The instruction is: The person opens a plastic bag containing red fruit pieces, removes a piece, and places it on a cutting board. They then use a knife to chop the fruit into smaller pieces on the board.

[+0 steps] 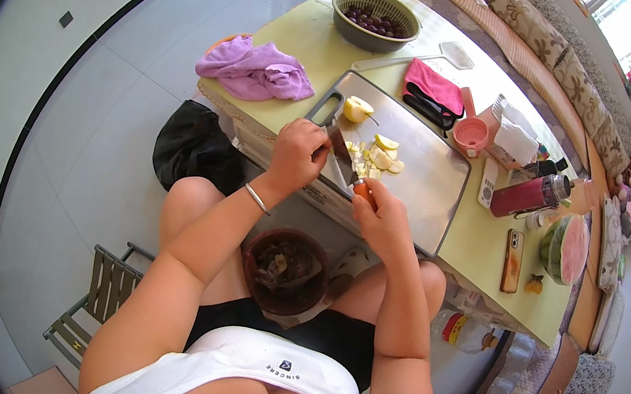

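Note:
A kitchen knife (340, 153) slants over the near part of a metal cutting board (434, 181). My right hand (384, 216) is closed around its orange-brown handle. At the blade's far end is my left hand (300, 154), its fingers curled together against the blade; exactly how they grip it is partly hidden. Beside the blade lie small pale chunks and several slices of pear (383, 155). A larger cut piece of yellow-skinned pear (358, 109) with a stem rests farther back, near the board's handle slot.
Between my knees stands a dark red bin (284, 273) with scraps. The table holds a purple cloth (257, 69), a colander of dark round fruit (376, 20), a pink cloth (436, 87), a pink cup (471, 136), a thermos (529, 196), a phone (513, 261) and a cut watermelon (564, 248).

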Available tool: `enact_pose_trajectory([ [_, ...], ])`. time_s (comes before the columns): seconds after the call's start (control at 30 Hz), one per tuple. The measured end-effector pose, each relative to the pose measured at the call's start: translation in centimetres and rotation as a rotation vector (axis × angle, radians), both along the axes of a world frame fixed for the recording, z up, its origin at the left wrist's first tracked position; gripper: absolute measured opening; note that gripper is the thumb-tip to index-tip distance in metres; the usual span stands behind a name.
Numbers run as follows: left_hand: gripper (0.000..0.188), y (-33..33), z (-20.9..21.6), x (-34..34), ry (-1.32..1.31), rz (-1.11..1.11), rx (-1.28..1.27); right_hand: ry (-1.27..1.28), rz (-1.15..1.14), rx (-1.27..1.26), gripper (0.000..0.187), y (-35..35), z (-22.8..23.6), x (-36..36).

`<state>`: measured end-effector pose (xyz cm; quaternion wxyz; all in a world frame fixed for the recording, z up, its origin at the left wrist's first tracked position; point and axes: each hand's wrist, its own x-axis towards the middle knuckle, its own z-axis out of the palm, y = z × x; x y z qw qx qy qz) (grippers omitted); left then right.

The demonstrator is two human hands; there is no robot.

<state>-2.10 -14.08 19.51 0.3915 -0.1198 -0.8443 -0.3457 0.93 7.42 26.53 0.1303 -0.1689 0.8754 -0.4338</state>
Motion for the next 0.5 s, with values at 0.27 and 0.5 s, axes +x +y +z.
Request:
enact_pose_trajectory([
  [0.27,0.024,-0.8,0.7,-0.8,-0.166,-0.142,-0.092,0.004,-0.179,-0.283,0.032,1.5,0.3,-0.4],
  [0.5,0.033,-0.4,0.7,-1.4,-0.174,-0.237,-0.236,0.045,-0.119,-0.214,0.033,1.7,-0.9,-0.8],
])
